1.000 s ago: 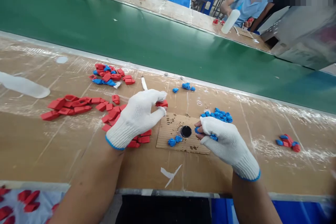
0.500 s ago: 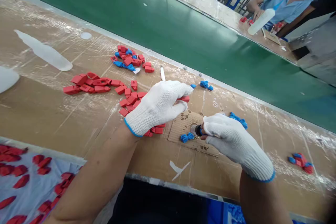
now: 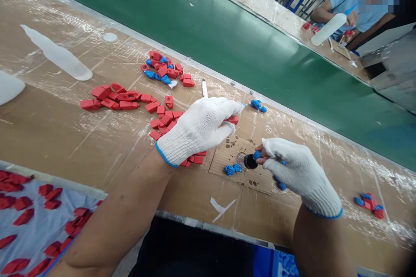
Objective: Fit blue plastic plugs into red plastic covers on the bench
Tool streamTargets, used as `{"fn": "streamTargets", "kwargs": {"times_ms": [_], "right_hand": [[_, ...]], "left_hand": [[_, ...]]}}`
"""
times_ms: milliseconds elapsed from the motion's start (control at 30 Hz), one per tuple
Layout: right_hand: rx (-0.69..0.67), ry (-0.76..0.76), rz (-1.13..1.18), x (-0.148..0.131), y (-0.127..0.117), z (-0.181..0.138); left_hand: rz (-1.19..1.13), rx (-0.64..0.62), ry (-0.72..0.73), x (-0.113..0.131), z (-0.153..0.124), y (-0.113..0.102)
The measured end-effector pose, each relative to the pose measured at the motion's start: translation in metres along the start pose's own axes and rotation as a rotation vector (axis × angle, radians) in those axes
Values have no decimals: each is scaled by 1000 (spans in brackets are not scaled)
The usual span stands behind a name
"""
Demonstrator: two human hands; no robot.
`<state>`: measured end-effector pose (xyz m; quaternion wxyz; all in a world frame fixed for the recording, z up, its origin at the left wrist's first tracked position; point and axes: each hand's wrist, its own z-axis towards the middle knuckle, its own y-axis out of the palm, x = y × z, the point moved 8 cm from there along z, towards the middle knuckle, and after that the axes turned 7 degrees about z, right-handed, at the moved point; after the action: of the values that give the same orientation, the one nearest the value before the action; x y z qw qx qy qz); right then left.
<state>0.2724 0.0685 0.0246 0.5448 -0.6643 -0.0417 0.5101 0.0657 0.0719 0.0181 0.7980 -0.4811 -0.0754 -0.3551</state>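
Left hand [image 3: 199, 127] in a white knit glove, fingers pinched narrow on a red plastic piece [image 3: 232, 119] held just above the surface [image 3: 48, 130]. The glove's heel sits over the near end of a loose red pile [image 3: 162, 121]

Right hand [image 3: 294, 169] also gloved, fingertips bare, closed on a small blue piece [image 3: 257, 154] that it holds right at a black round cap [image 3: 250, 161]; touching or a hair apart, cannot tell. More blue bits show under the right palm [image 3: 281, 185], tucked in the hand or lying beneath it, unclear

The black cap sits on a small cardboard square [image 3: 234, 149] with dark spots, lying flat on the surface between the two hands. Two blue pieces [image 3: 232, 169] rest on the cardboard's near-left corner, just beside the cap

Row of red pieces [image 3: 110, 97] farther left on the surface, well apart from the hands. Mixed red and blue heap [image 3: 165, 71] beyond it, near the green conveyor belt [image 3: 195, 26]. Small white tool [image 3: 204, 88] lies just past the left hand. A few blue pieces [image 3: 258, 104] near the belt edge. Red-blue cluster [image 3: 368, 203] far right. Frosted plastic bag [image 3: 56, 54] far left

Red pieces on a pale cloth [image 3: 35, 220] at bottom left, below the surface edge

Across the belt another person's hand [image 3: 351, 18] holds a white bottle [image 3: 328, 29]
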Motion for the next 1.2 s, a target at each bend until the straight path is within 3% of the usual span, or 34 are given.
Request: {"fn": "streamTargets", "kwargs": {"times_ms": [133, 267, 333, 433, 567, 667, 1067, 1200], "right_hand": [[115, 46, 128, -3, -18, -5], [455, -52, 345, -9, -42, -15], [611, -85, 487, -8, -43, -20], [720, -111, 681, -5, -32, -21], [758, -162, 780, -5, -18, -24], [748, -189, 789, -8, -13, -25], [754, -225, 636, -27, -17, -20], [689, -200, 607, -29, -14, -18]], "left_hand": [[-31, 7, 7, 3, 0, -1], [-271, 8, -32, 13, 1, -1], [-447, 7, -83, 18, 0, 1], [-677, -37, -203, 24, -4, 11], [-933, -82, -317, 33, -13, 26], [-1030, -61, -322, 38, -17, 30], [-922, -101, -283, 41, -22, 34], [-858, -128, -305, 41, -22, 37]]}}
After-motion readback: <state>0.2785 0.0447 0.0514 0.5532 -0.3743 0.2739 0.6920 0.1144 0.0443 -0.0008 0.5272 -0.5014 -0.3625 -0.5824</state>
